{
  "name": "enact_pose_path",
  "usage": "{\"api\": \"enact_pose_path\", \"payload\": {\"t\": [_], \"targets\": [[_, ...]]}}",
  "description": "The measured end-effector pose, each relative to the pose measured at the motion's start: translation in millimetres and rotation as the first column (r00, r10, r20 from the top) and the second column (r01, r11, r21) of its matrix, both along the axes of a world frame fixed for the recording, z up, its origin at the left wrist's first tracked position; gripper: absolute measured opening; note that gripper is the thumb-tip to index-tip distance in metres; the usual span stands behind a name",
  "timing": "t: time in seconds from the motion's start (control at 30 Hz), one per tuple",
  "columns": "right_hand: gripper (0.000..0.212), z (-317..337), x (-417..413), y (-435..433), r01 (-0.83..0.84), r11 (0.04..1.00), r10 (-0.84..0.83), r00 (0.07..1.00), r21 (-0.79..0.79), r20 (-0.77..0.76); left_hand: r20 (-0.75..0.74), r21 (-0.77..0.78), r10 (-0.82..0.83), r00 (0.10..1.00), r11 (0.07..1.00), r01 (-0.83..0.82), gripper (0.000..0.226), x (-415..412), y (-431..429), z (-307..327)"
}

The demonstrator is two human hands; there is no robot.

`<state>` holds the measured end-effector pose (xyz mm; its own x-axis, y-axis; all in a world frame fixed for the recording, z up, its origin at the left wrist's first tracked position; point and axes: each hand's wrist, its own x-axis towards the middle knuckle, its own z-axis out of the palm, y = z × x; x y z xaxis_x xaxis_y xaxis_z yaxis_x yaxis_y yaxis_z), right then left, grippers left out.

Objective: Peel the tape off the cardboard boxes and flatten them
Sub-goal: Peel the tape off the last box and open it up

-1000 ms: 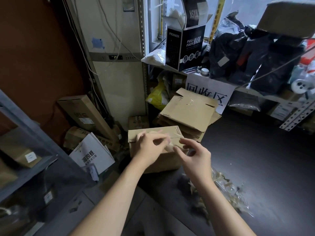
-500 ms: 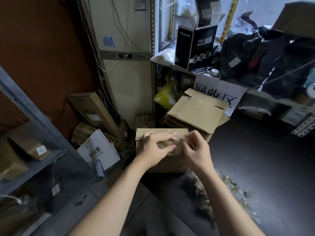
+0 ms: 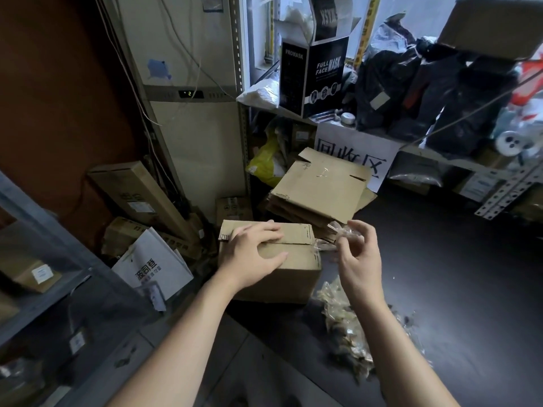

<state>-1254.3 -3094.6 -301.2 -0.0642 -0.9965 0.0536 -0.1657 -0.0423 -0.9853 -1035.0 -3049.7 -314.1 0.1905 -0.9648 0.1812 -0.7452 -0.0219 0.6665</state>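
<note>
A small brown cardboard box (image 3: 296, 274) stands on the dark floor in front of me, its top flaps closed. My left hand (image 3: 252, 254) lies flat on the box top, fingers spread and pressing down. To the right of the box, my right hand (image 3: 357, 257) pinches a strip of clear tape (image 3: 338, 233). The strip stretches from the box's right top corner to my fingers. Behind the box lies a stack of flattened cardboard boxes (image 3: 320, 189).
A heap of crumpled peeled tape (image 3: 346, 327) lies on the floor at the right. Boxes and a white paper bag (image 3: 152, 268) crowd the left corner. A metal shelf (image 3: 38, 289) stands at left; a cluttered shelf with a black mask box (image 3: 311, 74) and a white sign (image 3: 355, 155) is behind.
My right hand has pulled away to the right with the tape, peeling it off the box top. My left hand has flattened on the box. The camera view has shifted a little.
</note>
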Motion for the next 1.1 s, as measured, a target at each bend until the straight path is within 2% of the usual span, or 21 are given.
{"api": "enact_pose_path", "payload": {"t": [0.1, 0.17, 0.2, 0.27, 0.33, 0.47, 0.53, 0.6, 0.77, 0.9, 1.0, 1.1], "targets": [[0.049, 0, 4, 6, 0.001, 0.997, -0.010, 0.994, -0.083, -0.112, 0.009, 0.002, 0.007, 1.000, 1.000, -0.007, 0.053, -2, 3, 2], [0.065, -2, 7, 9, -0.017, 0.997, 0.005, 0.988, -0.079, -0.156, 0.020, -0.001, 0.007, 1.000, 1.000, -0.007, 0.050, -3, 5, 3], [0.059, -3, 8, 9, -0.010, 0.998, -0.002, 0.985, -0.070, -0.170, 0.021, 0.001, 0.007, 1.000, 1.000, -0.007, 0.047, -3, 6, 3], [0.030, -4, 10, 8, 0.030, 0.996, -0.045, 0.979, -0.078, -0.199, 0.020, 0.006, 0.013, 1.000, 1.000, -0.013, 0.043, -5, 7, 5], [0.017, -4, 11, 8, 0.043, 0.995, -0.062, 0.975, -0.089, -0.216, 0.020, 0.013, 0.017, 1.000, 1.000, -0.017, 0.041, -5, 7, 7], [0.023, -10, 13, 10, -0.054, 0.994, 0.032, 0.978, -0.099, -0.206, 0.018, 0.024, 0.024, 1.000, 0.999, -0.024, 0.041, -6, 8, 8], [0.026, -16, 13, 9, -0.134, 0.989, 0.116, 0.965, -0.063, -0.233, 0.020, 0.023, 0.019, 1.000, 1.000, -0.020, 0.040, -5, 8, 8], [0.032, -18, 12, 10, -0.172, 0.985, 0.170, 0.970, 0.006, -0.175, 0.017, 0.022, 0.012, 1.000, 1.000, -0.012, 0.040, -5, 8, 8], [0.030, -15, 9, 9, -0.117, 0.985, 0.111, 0.992, 0.123, 0.054, 0.030, 0.007, 0.000, 1.000, 1.000, 0.000, 0.040, -5, 8, 8], [0.037, -14, 7, 8, -0.092, 0.980, 0.063, 0.985, 0.175, 0.164, 0.028, 0.001, -0.007, 1.000, 1.000, 0.007, 0.040, -3, 8, 6], [0.025, -12, 3, 7, -0.058, 0.980, 0.025, 0.985, 0.190, 0.173, 0.040, 0.011, -0.024, 0.999, 1.000, 0.023, 0.046, -1, 9, 6], [0.011, -11, -6, 4, 0.008, 0.987, -0.027, 0.993, 0.158, 0.118, 0.034, 0.035, -0.029, 0.999, 0.999, 0.028, 0.058, 3, 8, 5]]}}
